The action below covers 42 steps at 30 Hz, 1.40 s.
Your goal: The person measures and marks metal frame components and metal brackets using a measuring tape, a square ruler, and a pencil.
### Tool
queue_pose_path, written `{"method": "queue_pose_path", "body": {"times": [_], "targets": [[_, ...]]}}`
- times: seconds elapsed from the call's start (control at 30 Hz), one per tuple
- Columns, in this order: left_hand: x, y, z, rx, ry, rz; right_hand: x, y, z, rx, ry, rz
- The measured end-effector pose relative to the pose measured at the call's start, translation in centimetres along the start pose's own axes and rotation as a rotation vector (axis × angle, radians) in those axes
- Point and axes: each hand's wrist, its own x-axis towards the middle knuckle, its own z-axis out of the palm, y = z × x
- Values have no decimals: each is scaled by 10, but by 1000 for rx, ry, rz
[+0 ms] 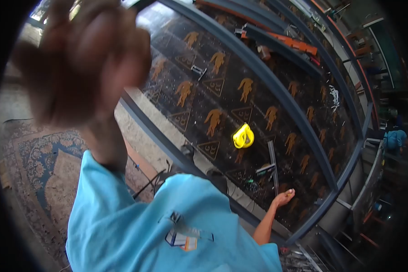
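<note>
Bright yellow rounded object sitting on dark patterned floor panel, thin grey metal strip just right of it. Right hand lower right of it, fingers curled, contents unclear. Left hand upper left, super blurry, probably curled.

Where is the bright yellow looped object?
In the head view, the yellow object lies just right of centre on the dark patterned sheeting, beside the thin grey metal strip and up-left of the right hand.
</note>
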Motion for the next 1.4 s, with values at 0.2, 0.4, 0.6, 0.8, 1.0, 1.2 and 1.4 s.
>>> {"method": "queue_pose_path", "body": {"times": [0.2, 0.4, 0.6, 0.8, 1.0, 1.2, 1.4], "targets": [[-167, -239, -45, 878, -35, -1241, -76, -58, -6, 62, 66, 15], [-226, -315, 1, 872, -44, -1054, -109, -119, -25, 220, -30, 94], [-160, -284, 202, -47, -562, -1154, -70, -175, -4, 462, -55, 125], [-121, -329, 345, 49, -1044, -959, 35, -188, 68, 698, -79, -38], [-102, -401, 433, 121, -1511, -762, 120, -199, 127, 740, 112, -245], [-111, -421, 473, 41, -1643, -734, 131, -181, 163, 750, 248, -144], [-121, -430, 477, -2, -1637, -719, 134, -181, 176, 873, 375, -77]]}}
